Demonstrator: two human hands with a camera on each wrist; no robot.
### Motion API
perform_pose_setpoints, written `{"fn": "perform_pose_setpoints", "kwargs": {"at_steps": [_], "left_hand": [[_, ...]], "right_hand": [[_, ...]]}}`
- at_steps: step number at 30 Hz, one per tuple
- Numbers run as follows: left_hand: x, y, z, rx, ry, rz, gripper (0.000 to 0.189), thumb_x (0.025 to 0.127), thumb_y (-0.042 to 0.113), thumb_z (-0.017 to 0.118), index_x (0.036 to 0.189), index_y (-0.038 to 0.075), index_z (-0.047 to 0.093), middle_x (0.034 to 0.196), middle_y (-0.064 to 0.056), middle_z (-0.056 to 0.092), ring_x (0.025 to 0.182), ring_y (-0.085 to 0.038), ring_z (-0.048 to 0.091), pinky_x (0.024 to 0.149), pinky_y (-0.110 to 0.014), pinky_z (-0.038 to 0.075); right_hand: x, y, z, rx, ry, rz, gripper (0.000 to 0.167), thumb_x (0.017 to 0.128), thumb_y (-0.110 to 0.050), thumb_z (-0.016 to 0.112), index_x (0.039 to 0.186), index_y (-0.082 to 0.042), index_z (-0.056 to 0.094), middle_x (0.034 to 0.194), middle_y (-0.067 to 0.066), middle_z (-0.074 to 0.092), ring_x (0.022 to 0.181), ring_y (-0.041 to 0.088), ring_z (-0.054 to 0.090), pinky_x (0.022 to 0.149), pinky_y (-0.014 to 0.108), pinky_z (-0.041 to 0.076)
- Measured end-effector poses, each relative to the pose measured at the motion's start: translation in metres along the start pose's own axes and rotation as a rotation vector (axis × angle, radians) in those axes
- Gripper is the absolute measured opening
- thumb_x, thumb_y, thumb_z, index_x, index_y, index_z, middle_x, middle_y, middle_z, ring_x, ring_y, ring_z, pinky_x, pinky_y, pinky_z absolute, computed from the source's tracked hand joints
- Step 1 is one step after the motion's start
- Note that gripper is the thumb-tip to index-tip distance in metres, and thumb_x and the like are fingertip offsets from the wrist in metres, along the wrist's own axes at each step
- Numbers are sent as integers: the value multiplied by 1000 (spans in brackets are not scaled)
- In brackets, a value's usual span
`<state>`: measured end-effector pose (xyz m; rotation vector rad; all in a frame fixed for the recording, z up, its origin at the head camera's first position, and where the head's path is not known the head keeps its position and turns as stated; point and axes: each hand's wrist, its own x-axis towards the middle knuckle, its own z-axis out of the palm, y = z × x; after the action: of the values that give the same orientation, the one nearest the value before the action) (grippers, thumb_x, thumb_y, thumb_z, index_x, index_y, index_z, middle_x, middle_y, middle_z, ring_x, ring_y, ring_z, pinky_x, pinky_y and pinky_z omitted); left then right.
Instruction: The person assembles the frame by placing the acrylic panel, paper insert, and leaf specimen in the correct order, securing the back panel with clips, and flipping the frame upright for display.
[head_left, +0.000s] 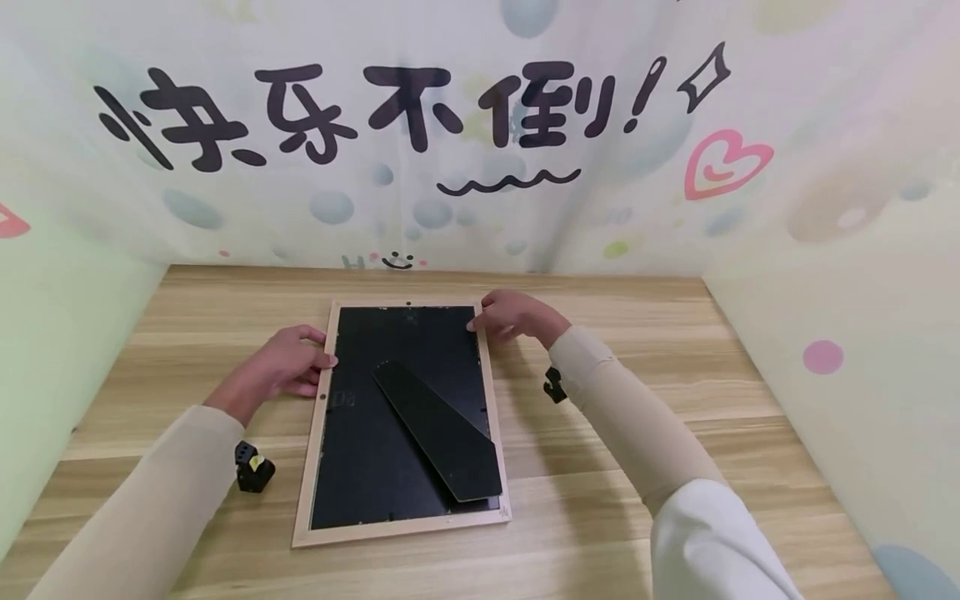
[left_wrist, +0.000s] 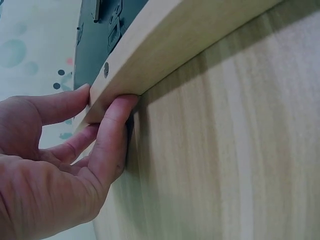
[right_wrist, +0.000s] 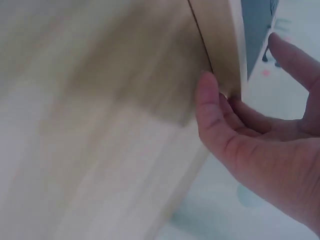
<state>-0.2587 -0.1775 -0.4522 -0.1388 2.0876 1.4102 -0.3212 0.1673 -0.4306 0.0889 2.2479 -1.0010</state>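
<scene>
A picture frame (head_left: 401, 523) with a light wood border lies face down, its black backing board (head_left: 405, 333) uppermost. A black easel stand (head_left: 442, 433) slants across the lower right of the backing. My left hand (head_left: 292, 362) pinches the frame's left side, thumb on the top edge and fingers curled against the outer side, as the left wrist view shows. At the far right corner, my right hand (head_left: 513, 315) grips the frame with its thumb over the backing. In the right wrist view the other fingers (right_wrist: 215, 115) bend around that corner, close to the tabletop.
The wood-grain table (head_left: 637, 333) meets a printed backdrop (head_left: 450, 225) with large black lettering behind the frame. Side walls stand at left and right. Small black devices (head_left: 253, 468) show at both wrists.
</scene>
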Motion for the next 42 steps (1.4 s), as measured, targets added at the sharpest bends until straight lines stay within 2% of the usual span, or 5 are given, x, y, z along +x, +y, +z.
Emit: {"fn": "perform_pose_setpoints", "kwargs": {"at_steps": [7,19,31,35,42], "left_hand": [[-1,0,1,-3,6,-7,51,95,9,57,138,-1,31,82,-7,60,70,-17,61,66,-36,58],[-1,-2,-2,-8,19,-14,49,95,8,58,136,-1,33,83,-8,63,70,-18,63,65,-37,58],[2,-2,-1,-34,23,-22,50,95,9,59,137,0,33,84,-7,66,70,-18,64,66,-38,58],[2,-1,-1,-33,26,-28,50,95,9,59,137,0,34,84,-7,66,71,-18,64,66,-37,58],[3,0,0,-11,34,-36,54,94,10,58,139,0,31,85,-8,61,71,-18,61,66,-36,58]], "right_hand": [[16,-16,-13,16,-8,31,74,89,-32,71,148,-6,36,148,10,41,131,33,45,102,45,45],[42,-30,-19,-36,-67,-86,41,91,-31,68,128,-14,64,141,6,53,135,29,42,108,48,39],[52,-43,-5,-104,6,-11,52,84,-46,72,125,-18,59,138,3,49,124,25,47,100,48,45],[53,-49,4,-144,4,-56,54,85,-47,70,128,-17,59,143,4,45,124,25,47,105,45,41],[56,-56,15,-229,-5,-131,37,92,-38,60,125,-20,67,145,2,49,132,21,44,112,36,31]]}}
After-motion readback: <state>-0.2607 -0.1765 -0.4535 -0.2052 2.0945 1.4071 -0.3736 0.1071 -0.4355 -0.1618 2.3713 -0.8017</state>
